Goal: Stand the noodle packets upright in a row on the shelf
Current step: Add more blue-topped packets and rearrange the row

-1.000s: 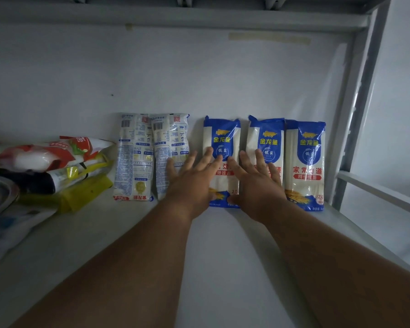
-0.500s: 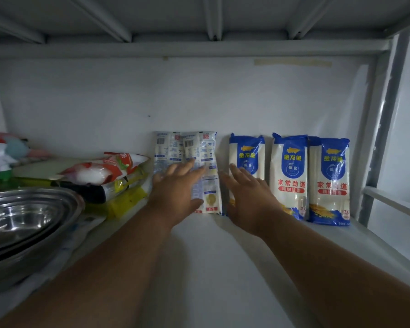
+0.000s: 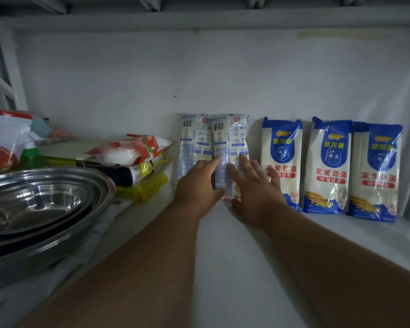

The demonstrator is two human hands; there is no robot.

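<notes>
Against the shelf's white back wall (image 3: 223,74), five plastic noodle packets stood upright: three blue-fronted (image 3: 327,166), two pale back-facing (image 3: 227,143). Left hand (image 3: 197,183) and right hand (image 3: 251,185), fingers spread, pressed the pale pair; only closing the gap remained.

This looks like a home pantry or kitchen storeroom. A white metal shelf (image 3: 234,268) with a painted upright post (image 3: 3,62) and a second shelf (image 3: 199,17) above stands against a plain white wall (image 3: 152,74). On it sit everyday cooking supplies: noodle packets (image 3: 327,166) standing along the back, a stack of steel bowls (image 3: 40,204), a red and white food bag (image 3: 128,150) lying on yellow packs (image 3: 149,188), and a green bottle (image 3: 31,155).
</notes>
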